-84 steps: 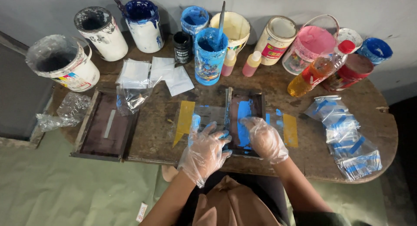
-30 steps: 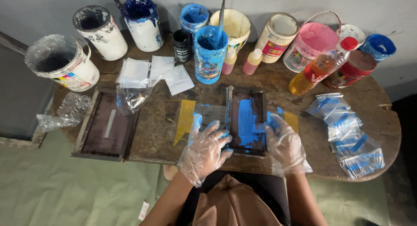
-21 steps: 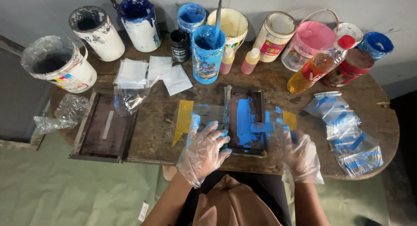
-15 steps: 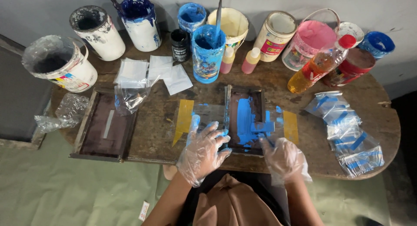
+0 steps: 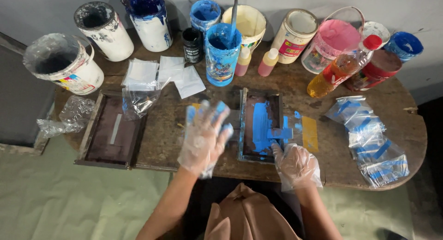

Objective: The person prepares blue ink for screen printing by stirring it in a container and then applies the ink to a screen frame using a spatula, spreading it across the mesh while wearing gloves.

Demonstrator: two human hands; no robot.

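Wooden oval table point(image 5: 295, 83) is cut off beneath our arms at its near edge. Blue-inked rectangular printing frame point(image 5: 260, 124) lies centre. Our gloved left hand point(image 5: 203, 138) hovers, fingers spread, hiding the surface below. Our gloved right hand point(image 5: 295, 164) pinches the small blue-coated squeegee point(image 5: 277, 134); its blade is hard to distinguish.
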